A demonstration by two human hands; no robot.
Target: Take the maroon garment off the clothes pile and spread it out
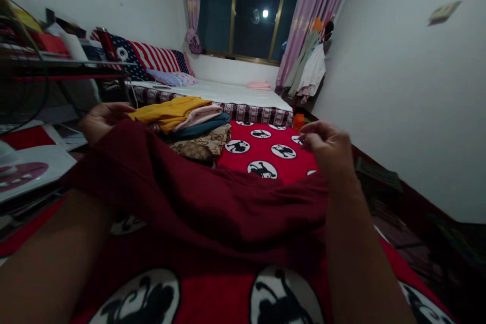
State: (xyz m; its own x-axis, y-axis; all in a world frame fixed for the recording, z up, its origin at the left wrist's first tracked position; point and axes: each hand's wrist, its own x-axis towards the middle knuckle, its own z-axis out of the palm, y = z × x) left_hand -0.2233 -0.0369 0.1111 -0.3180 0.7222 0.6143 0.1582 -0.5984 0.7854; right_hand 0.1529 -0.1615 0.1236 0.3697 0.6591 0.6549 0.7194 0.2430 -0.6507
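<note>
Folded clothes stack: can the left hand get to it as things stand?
Probably yes. The left hand sits right beside the folded clothes stack, nothing between them. But its fingers look taken up with the maroon garment, so it would likely have to let go first.

The cloth (212, 202) stretched between the two hands is dark red, with no pattern. Under the hands, the blanket (266, 154) is bright red with white circles, and each circle has a black figure in it. Past the left hand (102, 119) sits a pile of folded clothes (190, 126): yellow on top, then pale pink, then dark blue-green, then brown with a small tan pattern. Farther behind that hand, a pillow (152, 58) has red and white stripes and a dark blue part with white dots. Far beyond the right hand (326, 147), the curtains (315, 15) are pink-purple. The walls (410, 86) are white.
</note>
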